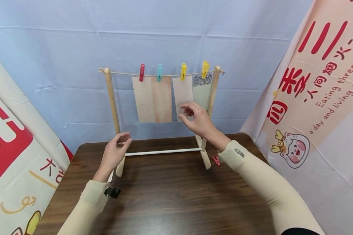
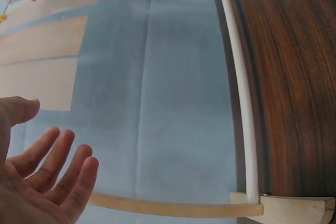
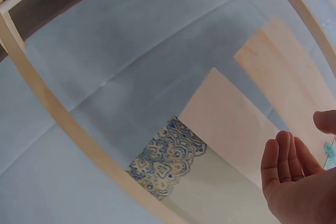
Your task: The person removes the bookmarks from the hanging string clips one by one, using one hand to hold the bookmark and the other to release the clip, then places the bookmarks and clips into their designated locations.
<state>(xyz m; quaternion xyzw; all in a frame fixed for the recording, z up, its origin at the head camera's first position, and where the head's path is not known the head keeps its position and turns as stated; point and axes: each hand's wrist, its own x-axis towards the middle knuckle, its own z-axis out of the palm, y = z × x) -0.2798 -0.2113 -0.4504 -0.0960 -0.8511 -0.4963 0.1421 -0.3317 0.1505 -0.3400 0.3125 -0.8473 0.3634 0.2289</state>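
Observation:
Four paper cards hang from a string [image 1: 120,73] across a small wooden frame [image 1: 113,101]. A red clothespin [image 1: 142,72] and a teal clothespin [image 1: 159,72] hold two tan cards [image 1: 162,101] at the left. Yellow clothespins [image 1: 183,71] hold a pale pink card [image 1: 180,91] and a greenish card with a blue pattern [image 3: 220,192]. My right hand [image 1: 198,120] hovers before the pink card, fingers loosely bent, holding nothing. Beside the frame's left post, my left hand [image 1: 115,153] is raised and holds nothing; its fingers are relaxed in the left wrist view.
A white rod [image 1: 164,151] joins the frame's feet low down. On the brown table [image 1: 170,195], a pink-red clothespin [image 1: 216,160] lies right of the right foot. Something white and flat [image 1: 110,176] shows partly behind my left wrist. A blue cloth [image 1: 76,65] hangs behind.

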